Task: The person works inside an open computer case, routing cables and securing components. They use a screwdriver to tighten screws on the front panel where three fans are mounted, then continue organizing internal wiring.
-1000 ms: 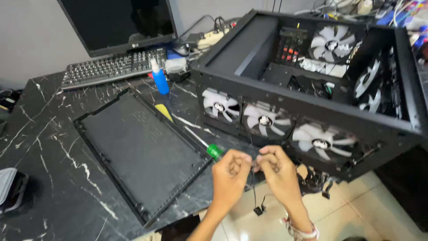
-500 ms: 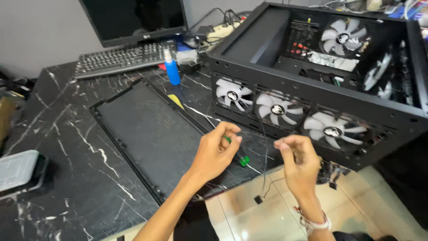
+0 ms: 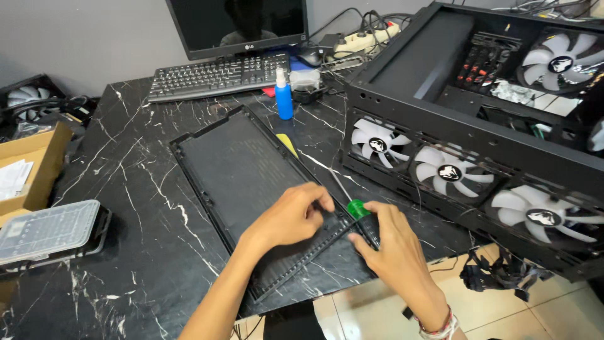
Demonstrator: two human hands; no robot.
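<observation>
A black mesh panel (image 3: 242,167) lies flat on the dark marble table (image 3: 138,195). My left hand (image 3: 286,219) rests on the panel's lower right rim with its fingers curled; whether it holds anything small is hidden. My right hand (image 3: 393,252) is beside it at the table's front edge, its fingers closed around a green-handled screwdriver (image 3: 357,208) whose shaft points away along the panel's edge. To the right stands a large open black computer case (image 3: 440,82) with three white fans (image 3: 450,172) in its near side.
At the back are a keyboard (image 3: 217,75), a monitor (image 3: 236,25), a blue spray bottle (image 3: 284,96) and a power strip (image 3: 362,39). A clear plastic parts box (image 3: 50,230) and a cardboard box (image 3: 31,167) sit left. Cables (image 3: 497,277) hang below the case.
Both hands have come down from in front of the case's fans to the panel's near corner. My right hand has closed around the screwdriver and my left hand now lies on the panel.
</observation>
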